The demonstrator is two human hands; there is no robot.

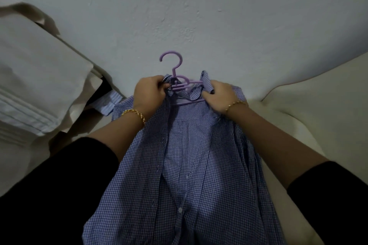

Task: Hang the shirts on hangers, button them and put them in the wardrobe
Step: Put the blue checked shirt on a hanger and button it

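**A:** Pale plaster wall (199, 6) is filling the background, with what looks like a beige cloth bag (39, 65) lying off to the left and a cream cushion (298, 105) spreading out on the right. Where is the shirt sitting?

**B:** The blue checked shirt (189, 165) is hanging in front of the person, between both forearms, and it is draped over a purple hanger (173, 65).

**A:** And what are the hands doing?

**B:** The left hand (150, 90) is pinching the collar edge on its side, its grip clenched on the cloth. The right hand (218, 96) is grasping the collar (205, 77) and shoulder cloth on the other side. I am guessing they are tugging the neckline so it settles evenly across the hanger's arms.

**A:** Which way is everything pointing?

**B:** The hook is pointing up and away from the person, toward the wall. The shirt's long axis is running from that hook straight down toward the bottom of the view, with the hem going out of sight. The hanger's bar is lying crosswise, from hand to hand.

**A:** Is it buttoned?

**B:** No, the front is gaping open, showing the inside of the back panel. One white button (180, 209) is showing low on the edge.

**A:** Anything else waiting?

**B:** A striped cloth (108, 103) is poking out beside the bag, possibly another shirt, though I cannot tell.
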